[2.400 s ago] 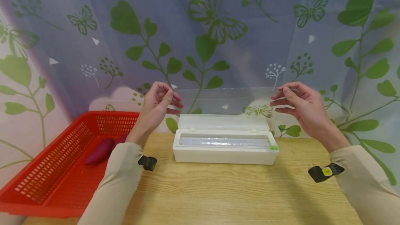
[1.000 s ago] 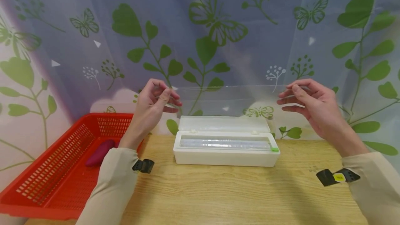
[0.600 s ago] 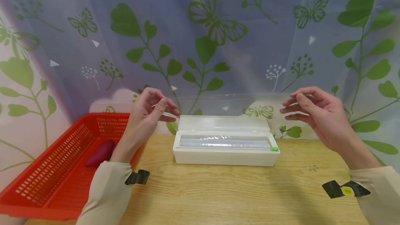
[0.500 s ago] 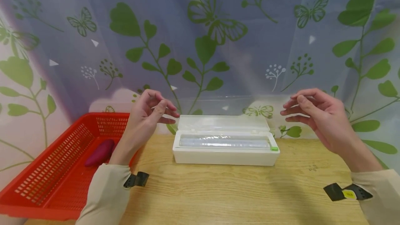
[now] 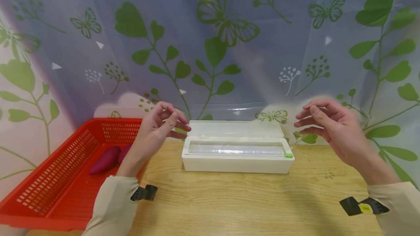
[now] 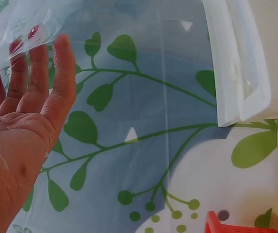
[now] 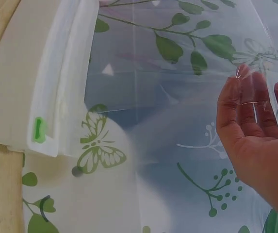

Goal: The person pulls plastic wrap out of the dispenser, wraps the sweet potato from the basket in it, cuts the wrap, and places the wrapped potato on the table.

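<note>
A thin sheet of clear cling film point(image 5: 244, 109) spans between my hands above the white box; its edge is faint in the head view. My left hand point(image 5: 158, 126) pinches one end between thumb and fingertips, and the left wrist view shows film point(image 6: 44, 31) over the fingers. My right hand point(image 5: 333, 128) pinches the other end, with wrinkled film point(image 7: 269, 97) around its fingertips. Below stands the white cling film dispenser point(image 5: 237, 165), its lid point(image 5: 236, 129) raised. Inside lies the film roll point(image 5: 234, 149); a green slide cutter point(image 5: 288, 155) sits at the right end.
At the left stands a red perforated basket point(image 5: 39, 185) holding a purple sweet potato point(image 5: 105, 160) and another point(image 5: 124, 153) partly behind my left arm. A wooden table point(image 5: 229, 203) bears the dispenser. Behind hangs a curtain point(image 5: 256, 57) printed with leaves and butterflies.
Both hands and the film's upper edge have come down over the last second, after rising a little and spreading apart earlier. The left hand has also shifted slightly right. The dispenser has stayed put.
</note>
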The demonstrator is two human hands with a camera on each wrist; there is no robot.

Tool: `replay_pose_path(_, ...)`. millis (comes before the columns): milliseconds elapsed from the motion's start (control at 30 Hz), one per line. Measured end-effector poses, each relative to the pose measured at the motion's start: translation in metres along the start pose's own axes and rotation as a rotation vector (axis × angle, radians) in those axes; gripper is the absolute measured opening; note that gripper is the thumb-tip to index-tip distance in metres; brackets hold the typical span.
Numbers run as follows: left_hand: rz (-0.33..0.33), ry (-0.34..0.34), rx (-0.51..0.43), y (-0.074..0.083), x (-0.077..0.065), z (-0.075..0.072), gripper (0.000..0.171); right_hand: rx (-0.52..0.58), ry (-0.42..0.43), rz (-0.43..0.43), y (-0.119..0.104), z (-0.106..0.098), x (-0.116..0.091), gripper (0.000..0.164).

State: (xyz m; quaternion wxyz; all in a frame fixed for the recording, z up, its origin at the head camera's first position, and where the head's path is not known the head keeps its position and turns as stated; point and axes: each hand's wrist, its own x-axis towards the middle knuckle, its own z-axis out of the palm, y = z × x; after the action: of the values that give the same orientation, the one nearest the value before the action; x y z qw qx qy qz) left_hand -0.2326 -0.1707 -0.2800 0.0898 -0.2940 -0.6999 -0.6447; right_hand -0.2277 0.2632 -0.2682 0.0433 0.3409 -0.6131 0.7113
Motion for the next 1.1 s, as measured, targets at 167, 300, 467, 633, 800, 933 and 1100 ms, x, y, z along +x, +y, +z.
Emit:
replay_pose_path(167, -0.028, -0.023, 0.003, -0.004, -0.005, 0.0, 0.006, -0.063, 0.026, 0.042, 0.006, -0.001, -0.007, 0.024)
replay_pose_path(300, -0.075, -0.039, -0.027, -0.009, -0.011, 0.001, 0.006, -0.1, 0.052, 0.071, 0.012, -0.001, -0.015, 0.025)
replay_pose_path(467, -0.121, -0.052, -0.054, -0.017, -0.021, 0.002, 0.005, -0.098, 0.041, 0.134, 0.018, 0.0, -0.024, 0.026)
replay_pose_path(633, -0.147, -0.072, -0.061, -0.024, -0.033, 0.004, 0.006, -0.106, 0.012, 0.162, 0.026, 0.0, -0.033, 0.027)
replay_pose_path(800, -0.157, -0.107, -0.086, -0.032, -0.045, 0.006, 0.007, -0.113, 0.003, 0.188, 0.036, 0.001, -0.044, 0.029)
replay_pose_path(933, -0.17, -0.136, -0.12, -0.041, -0.053, 0.008, 0.002, -0.124, -0.003, 0.213, 0.044, 0.001, -0.054, 0.028)
replay_pose_path(1100, -0.207, -0.159, -0.158, -0.052, -0.062, 0.011, 0.005, -0.119, -0.021, 0.234, 0.054, 0.002, -0.065, 0.03)
